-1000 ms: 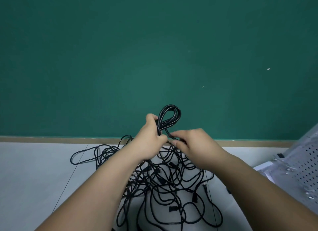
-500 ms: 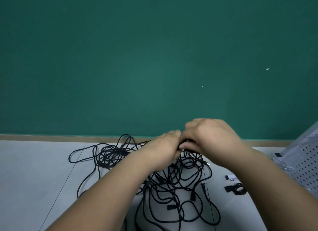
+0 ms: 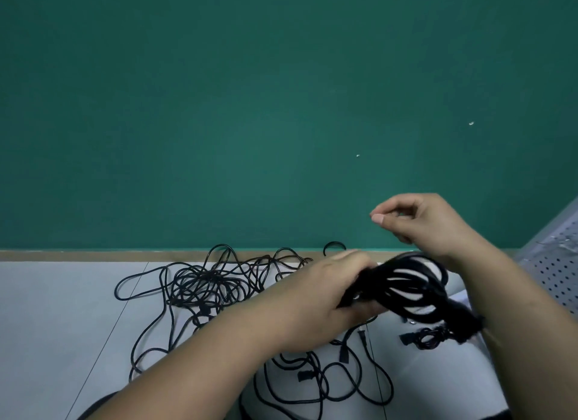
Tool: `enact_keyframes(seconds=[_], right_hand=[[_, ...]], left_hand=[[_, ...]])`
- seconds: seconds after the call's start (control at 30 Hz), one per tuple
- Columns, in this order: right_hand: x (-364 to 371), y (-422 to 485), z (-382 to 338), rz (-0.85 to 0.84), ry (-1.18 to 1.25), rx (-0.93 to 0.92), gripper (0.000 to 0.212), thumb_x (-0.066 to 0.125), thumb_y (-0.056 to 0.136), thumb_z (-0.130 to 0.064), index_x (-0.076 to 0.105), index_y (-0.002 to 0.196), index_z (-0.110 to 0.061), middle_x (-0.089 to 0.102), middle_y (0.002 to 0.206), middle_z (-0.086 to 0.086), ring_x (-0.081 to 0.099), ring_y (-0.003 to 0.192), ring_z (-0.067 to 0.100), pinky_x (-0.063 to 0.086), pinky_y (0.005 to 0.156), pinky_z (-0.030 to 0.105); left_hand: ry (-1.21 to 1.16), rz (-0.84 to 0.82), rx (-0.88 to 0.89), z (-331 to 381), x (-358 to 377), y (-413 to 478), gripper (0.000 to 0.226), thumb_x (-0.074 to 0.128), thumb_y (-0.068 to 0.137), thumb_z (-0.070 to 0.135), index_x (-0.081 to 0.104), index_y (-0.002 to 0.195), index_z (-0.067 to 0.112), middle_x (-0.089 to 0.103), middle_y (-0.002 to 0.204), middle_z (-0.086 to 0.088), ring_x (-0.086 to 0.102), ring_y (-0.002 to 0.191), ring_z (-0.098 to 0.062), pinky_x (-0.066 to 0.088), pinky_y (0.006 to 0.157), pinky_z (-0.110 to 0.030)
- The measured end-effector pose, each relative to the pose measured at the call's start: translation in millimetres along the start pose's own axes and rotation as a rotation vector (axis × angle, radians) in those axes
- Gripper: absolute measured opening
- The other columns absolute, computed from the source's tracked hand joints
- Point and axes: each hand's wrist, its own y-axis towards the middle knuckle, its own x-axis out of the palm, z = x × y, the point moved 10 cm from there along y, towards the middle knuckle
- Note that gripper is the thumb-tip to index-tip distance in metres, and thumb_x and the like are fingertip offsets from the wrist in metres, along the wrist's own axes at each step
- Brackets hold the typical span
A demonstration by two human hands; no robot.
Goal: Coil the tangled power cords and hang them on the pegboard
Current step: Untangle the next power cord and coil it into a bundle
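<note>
The coiled cord (image 3: 416,286) is off the floor (image 3: 56,319), gathered into several loops that fan out to the right of your left hand (image 3: 328,297). Your left hand grips the bundle at its near end, fingers wrapped round the pinched waist, probably so that the loops keep their shape while the other hand is away. The rest of the tangled cords (image 3: 215,285) lie loose on the floor along its far edge, below the green wall (image 3: 250,91). 1 small bundled cord (image 3: 428,339) lies on the floor just under the coil.

Your right hand (image 3: 428,222) hangs above the coil, apart from it. Its fingers are curled in and the thumb meets the forefinger tip (image 3: 377,218), with nothing visible between them. The pegboard (image 3: 560,275) sits at the floor's right edge, near your right forearm.
</note>
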Motion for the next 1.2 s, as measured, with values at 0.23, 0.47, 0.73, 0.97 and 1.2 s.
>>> enact_keyframes(seconds=[0.23, 0.47, 0.73, 0.97, 1.2], right_hand=[[41, -11, -42, -0.061, 0.195, -0.098, 0.026, 0.058, 0.108, -0.034, 0.08, 0.107, -0.022, 0.075, 0.103, 0.011, 0.068, 0.084, 0.01, 0.054, 0.076, 0.022], [51, -22, -71, 0.047, 0.04, -0.272, 0.027, 0.058, 0.1, -0.051, 0.078, 0.103, -0.033, 0.065, 0.106, -0.008, 0.067, 0.091, 0.011, 0.053, 0.074, 0.027], [65, -32, -82, -0.032, -0.231, -0.399, 0.01, 0.079, 0.092, -0.042, 0.078, 0.1, -0.037, 0.069, 0.098, -0.01, 0.067, 0.084, 0.013, 0.052, 0.072, 0.023], [70, -38, -97, 0.002, -0.432, -0.599, 0.015, 0.072, 0.101, -0.022, 0.08, 0.112, -0.03, 0.067, 0.097, -0.018, 0.064, 0.093, 0.006, 0.049, 0.083, 0.021], [44, -20, -67, -0.221, -0.175, -0.323, 0.009, 0.086, 0.085, -0.026, 0.085, 0.094, -0.026, 0.072, 0.092, -0.004, 0.068, 0.085, 0.011, 0.05, 0.08, 0.021]], left_hand=[[-0.272, 0.119, -0.309, -62, -14, 2, 0.028, 0.069, 0.099, 0.048, 0.061, 0.119, 0.028, 0.069, 0.105, 0.013, 0.065, 0.099, -0.007, 0.055, 0.094, -0.036], [-0.175, 0.236, -0.491, -107, -29, 4, 0.017, 0.065, 0.102, 0.044, 0.058, 0.106, 0.029, 0.066, 0.098, 0.012, 0.062, 0.091, -0.008, 0.045, 0.073, -0.027], [-0.12, 0.325, -0.613, -128, -42, -1, 0.025, 0.062, 0.103, 0.045, 0.058, 0.109, 0.022, 0.065, 0.099, 0.003, 0.063, 0.091, -0.019, 0.047, 0.074, -0.034], [0.038, 0.104, -0.532, -119, -24, 4, 0.023, 0.063, 0.1, 0.051, 0.055, 0.108, 0.031, 0.066, 0.099, 0.006, 0.065, 0.093, -0.02, 0.056, 0.087, -0.04], [0.065, -0.051, -0.14, -54, -7, 11, 0.018, 0.071, 0.1, 0.04, 0.057, 0.109, 0.035, 0.059, 0.099, 0.017, 0.058, 0.095, -0.008, 0.053, 0.091, -0.037]])
